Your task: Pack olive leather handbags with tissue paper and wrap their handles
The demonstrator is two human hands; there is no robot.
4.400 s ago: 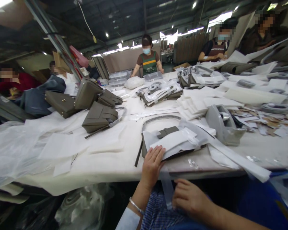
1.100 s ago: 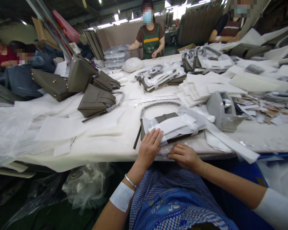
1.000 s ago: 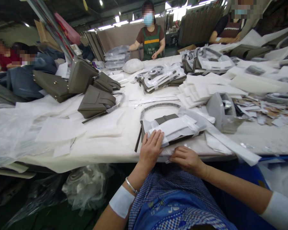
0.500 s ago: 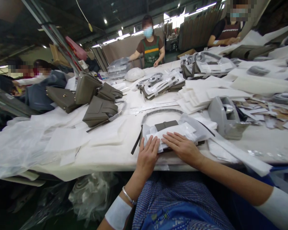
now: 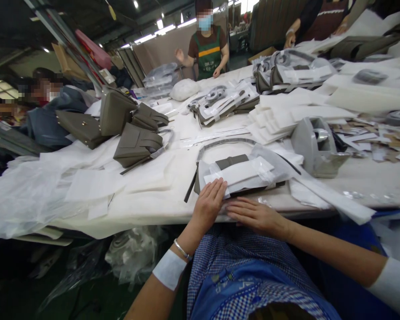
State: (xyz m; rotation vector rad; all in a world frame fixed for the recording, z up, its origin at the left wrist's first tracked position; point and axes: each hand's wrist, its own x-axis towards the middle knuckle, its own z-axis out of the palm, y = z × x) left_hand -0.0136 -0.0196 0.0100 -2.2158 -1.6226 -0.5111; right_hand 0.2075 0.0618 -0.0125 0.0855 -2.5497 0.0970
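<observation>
A dark olive handbag (image 5: 232,162) lies at the front of the table, partly covered in white foam sheet (image 5: 242,173) and clear film. Its wrapped handle (image 5: 225,142) arches away from me, and a dark strap end sticks out on the left. My left hand (image 5: 210,200) rests with straight fingers on the bag's lower left edge and the foam. Just below the bag, at the table's front edge, my right hand (image 5: 255,218) lies flat with fingers outstretched, holding nothing.
A grey tape dispenser (image 5: 315,146) stands right of the bag. Several olive bags (image 5: 138,144) sit to the left, and wrapped bags (image 5: 223,104) lie behind. Foam sheets (image 5: 283,113) are stacked at back right. A co-worker in a green apron (image 5: 208,53) stands across the table.
My right hand has slid off the foam toward me to the table edge. My left hand stays on the bag's left side. The co-worker across has raised one hand; the view has tilted down.
</observation>
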